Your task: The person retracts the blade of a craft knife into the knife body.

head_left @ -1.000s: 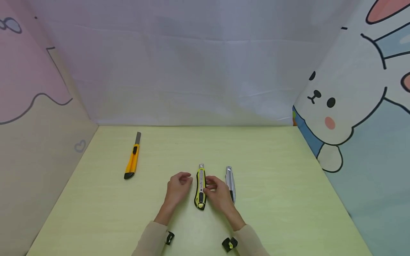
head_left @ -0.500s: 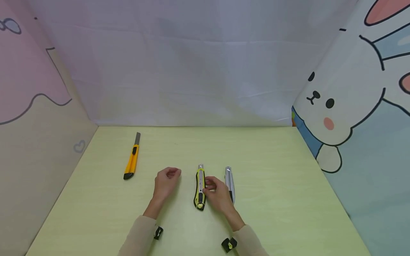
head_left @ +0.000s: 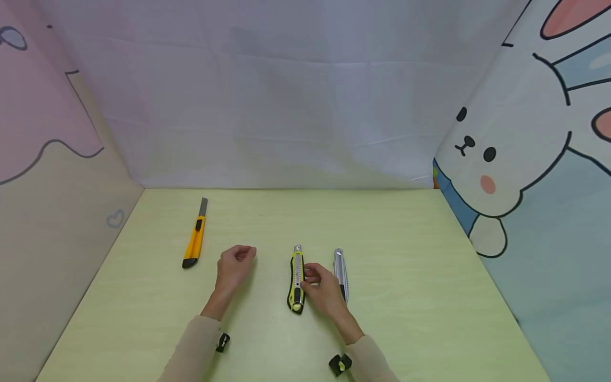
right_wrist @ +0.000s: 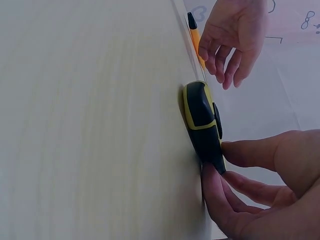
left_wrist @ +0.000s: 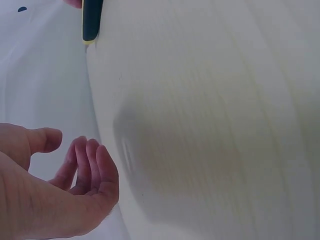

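A yellow-and-black utility knife (head_left: 296,281) lies near the middle of the table, its short metal tip pointing away from me. My right hand (head_left: 325,291) is at its right edge; in the right wrist view the thumb (right_wrist: 250,152) and curled fingers pinch its side. To the right of that hand lies a silver utility knife (head_left: 340,270), its lower end partly hidden by the hand. My left hand (head_left: 234,270) is over the table to the left, fingers loosely curled around nothing. Nearest to it is an orange utility knife (head_left: 194,241) with its blade out.
The pale yellow table (head_left: 406,265) meets a white cloth backdrop (head_left: 286,106) behind and cartoon-printed side panels, with a rabbit (head_left: 515,143) on the right one. Black wrist devices (head_left: 340,365) sit by both sleeves.
My left hand has moved left, away from the yellow-and-black utility knife and toward the orange one. The right hand stays at the yellow-and-black knife.
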The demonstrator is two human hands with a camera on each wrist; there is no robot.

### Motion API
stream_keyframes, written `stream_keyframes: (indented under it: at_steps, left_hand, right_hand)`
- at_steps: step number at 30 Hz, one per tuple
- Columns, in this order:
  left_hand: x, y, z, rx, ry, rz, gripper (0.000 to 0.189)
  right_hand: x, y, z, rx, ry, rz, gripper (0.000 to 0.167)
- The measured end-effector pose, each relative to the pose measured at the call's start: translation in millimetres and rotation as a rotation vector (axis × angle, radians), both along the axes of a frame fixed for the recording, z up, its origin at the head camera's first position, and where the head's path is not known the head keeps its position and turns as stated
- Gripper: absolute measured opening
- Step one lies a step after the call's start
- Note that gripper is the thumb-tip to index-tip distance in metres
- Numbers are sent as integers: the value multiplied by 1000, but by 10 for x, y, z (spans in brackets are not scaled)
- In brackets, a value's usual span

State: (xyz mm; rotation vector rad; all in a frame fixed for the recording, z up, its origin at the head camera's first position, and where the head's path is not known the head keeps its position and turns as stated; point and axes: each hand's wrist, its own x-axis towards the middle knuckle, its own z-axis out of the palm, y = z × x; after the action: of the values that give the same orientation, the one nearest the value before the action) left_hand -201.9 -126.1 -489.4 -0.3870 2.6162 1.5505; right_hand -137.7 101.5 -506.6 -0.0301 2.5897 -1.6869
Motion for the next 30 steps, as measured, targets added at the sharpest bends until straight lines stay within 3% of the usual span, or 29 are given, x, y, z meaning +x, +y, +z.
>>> stream_keyframes:
  at_steps: [14, 20, 30]
  left_hand:
    - [-115, -313, 14, -116, 57, 26, 30]
    - [-166, -396, 57, -135, 42, 17, 31]
    - [-248, -528, 74, -165, 74, 31, 30]
  right_hand:
    - [-3, -14, 41, 18, -2, -1, 38]
    - [-12, -18, 57, 32, -15, -1, 37]
    - [-10, -7, 43, 61, -22, 0, 37]
